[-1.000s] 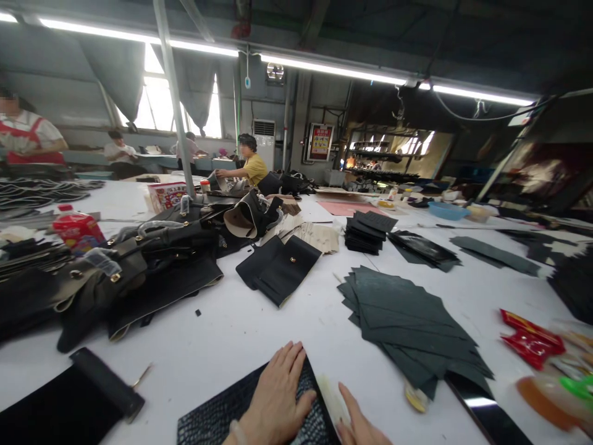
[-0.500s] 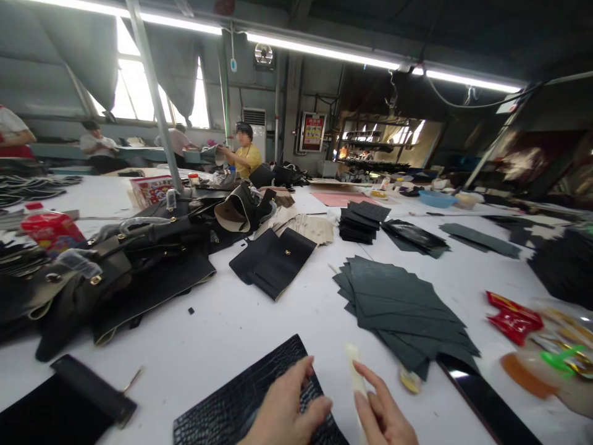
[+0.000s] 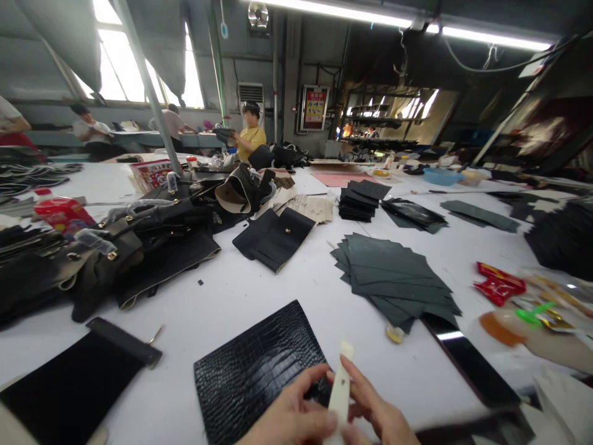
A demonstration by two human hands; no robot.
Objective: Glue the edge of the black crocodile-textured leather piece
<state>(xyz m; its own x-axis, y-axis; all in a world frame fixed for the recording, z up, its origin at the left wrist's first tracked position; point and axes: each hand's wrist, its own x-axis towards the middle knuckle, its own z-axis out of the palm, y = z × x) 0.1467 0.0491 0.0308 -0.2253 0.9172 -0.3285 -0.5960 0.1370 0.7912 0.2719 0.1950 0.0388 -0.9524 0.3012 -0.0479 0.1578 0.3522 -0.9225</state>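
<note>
Both hands are meeting at the near edge of the table [image 3: 241, 309], pinching a pale narrow strip [image 3: 340, 386] between them. The left hand [image 3: 290, 417] is closing thumb and fingers on the strip's lower end, and the right hand [image 3: 380, 414] is gripping it from the other side, fingers narrow around it; the strip is standing nearly upright, its top end free above the fingertips.

Just beyond and to the left of the left hand, a black crocodile-embossed panel [image 3: 257, 364] is lying flat, its near corner touching or passing under the left fingers. To handle the strip well, the grip is best kept light and near the ends, so it is not creasing, with the panel lying flat and square.

Farther out, right of the right hand, a fan of dark green sheets [image 3: 393, 275] is spreading across the table. Left of the left hand, a black roll [image 3: 123, 342] is resting on dark fabric.
</note>
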